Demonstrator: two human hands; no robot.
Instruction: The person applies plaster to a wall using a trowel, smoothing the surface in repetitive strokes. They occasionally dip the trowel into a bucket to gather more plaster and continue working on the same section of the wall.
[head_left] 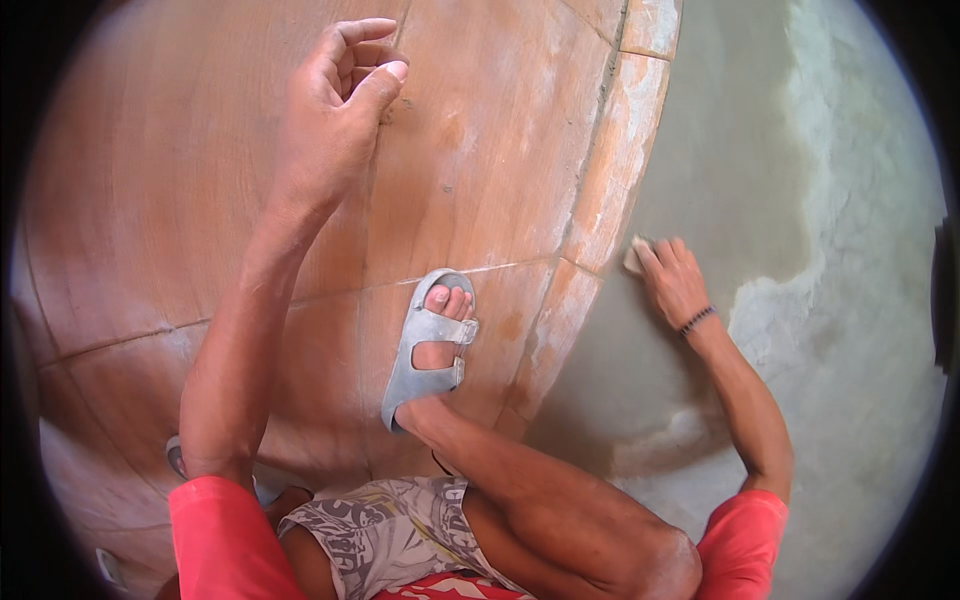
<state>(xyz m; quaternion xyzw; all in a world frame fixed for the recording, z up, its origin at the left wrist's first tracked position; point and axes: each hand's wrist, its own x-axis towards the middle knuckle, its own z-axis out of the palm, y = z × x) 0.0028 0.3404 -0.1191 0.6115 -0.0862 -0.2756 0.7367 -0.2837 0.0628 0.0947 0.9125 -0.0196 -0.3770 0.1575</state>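
The floor [480, 140] is laid with large brown tiles, which run under the grey sandal [405, 370] and away to its left and past its toe. The sandal, a foot in it, rests flat on the tiles, its toe end at a joint. To the sandal's right, a narrow tile strip [592, 235] smeared with white edges the floor. Farther right of the sandal spreads grey cement [735, 170], dark beside the strip, paler beyond; whether it lies level is unclear.

Orange-brown tiles [490, 190]; mottled grey surface [735, 170]; red sleeves [228, 540].
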